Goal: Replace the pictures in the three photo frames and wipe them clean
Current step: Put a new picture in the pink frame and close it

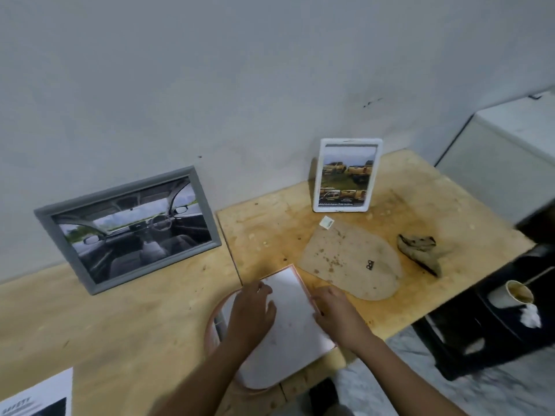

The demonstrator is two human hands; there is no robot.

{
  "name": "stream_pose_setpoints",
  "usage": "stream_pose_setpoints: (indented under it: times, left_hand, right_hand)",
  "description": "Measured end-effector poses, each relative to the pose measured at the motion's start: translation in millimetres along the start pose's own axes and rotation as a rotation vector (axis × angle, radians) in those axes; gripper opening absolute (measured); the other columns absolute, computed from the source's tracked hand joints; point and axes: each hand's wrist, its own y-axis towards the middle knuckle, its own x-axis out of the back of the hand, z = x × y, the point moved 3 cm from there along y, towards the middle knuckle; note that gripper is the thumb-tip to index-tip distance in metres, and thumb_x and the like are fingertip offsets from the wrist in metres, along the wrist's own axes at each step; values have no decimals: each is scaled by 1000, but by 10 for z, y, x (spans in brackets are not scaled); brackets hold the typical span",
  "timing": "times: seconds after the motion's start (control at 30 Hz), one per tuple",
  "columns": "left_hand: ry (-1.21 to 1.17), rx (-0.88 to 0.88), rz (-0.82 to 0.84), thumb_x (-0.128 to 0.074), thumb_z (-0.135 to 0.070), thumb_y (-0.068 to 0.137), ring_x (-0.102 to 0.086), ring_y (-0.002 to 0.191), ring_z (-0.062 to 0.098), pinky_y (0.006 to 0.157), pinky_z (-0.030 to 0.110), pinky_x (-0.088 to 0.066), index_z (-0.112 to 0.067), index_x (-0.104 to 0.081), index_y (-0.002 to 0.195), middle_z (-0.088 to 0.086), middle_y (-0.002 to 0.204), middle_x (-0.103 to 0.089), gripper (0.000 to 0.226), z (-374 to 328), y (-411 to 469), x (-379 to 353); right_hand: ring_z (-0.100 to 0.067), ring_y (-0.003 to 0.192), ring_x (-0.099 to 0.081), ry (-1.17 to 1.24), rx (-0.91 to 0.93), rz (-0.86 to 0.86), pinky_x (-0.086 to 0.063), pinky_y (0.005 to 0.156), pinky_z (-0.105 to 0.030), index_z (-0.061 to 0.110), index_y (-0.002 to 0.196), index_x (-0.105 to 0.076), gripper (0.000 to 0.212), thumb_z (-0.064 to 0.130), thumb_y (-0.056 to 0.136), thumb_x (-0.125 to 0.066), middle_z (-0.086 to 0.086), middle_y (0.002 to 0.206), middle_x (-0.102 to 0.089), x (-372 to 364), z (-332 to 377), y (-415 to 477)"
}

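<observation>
Both hands meet the white sheet, lengthwise away: left hand flat atop, right hand's edge grip unclear.

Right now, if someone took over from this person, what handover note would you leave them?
Left hand: flat on the white sheet lying in the pink frame.
Right hand: at that frame's right edge; grip unclear.
Grey frame leans on the wall and white frame stands at the back; both hold car pictures.
Brown board, seemingly the pink frame's backing, lies loose to its right, with the rag beyond.
Done: pink frame is open.
Left: seat the sheet, refit the backing, wipe. Cannot tell if the other two frames are finished.
</observation>
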Motion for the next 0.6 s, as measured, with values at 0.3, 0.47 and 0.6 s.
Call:
stream_pose_setpoints:
  times: [0.3,0.47,0.6]
  left_hand:
    - [-149,233,113,-53,-21,91,-48,108,22,84,26,-38,-6,-55,121,8,122,-50,33,-635,1105,-474]
    - [-133,456,181,-58,-31,88,-40,118,30,93,35,-39,-6,-46,126,15,132,-40,47,-810,1485,-790]
    - [-55,571,212,-66,-42,80,-37,123,36,101,47,-39,-7,-40,131,16,134,-38,67,-822,1562,-871]
  right_hand:
    - [-25,114,-49,390,-555,-250,-44,88,-33,11,111,-56,28,14,84,-62,-10,122,-52,918,-1247,365]
    - [-31,107,-52,422,-810,-180,-42,71,-33,6,121,-47,48,29,82,-63,-14,121,-50,1169,-1795,558]
    - [-28,78,-55,360,-802,-101,-42,62,-34,7,91,-51,40,42,74,-58,-13,89,-57,1133,-1968,744]
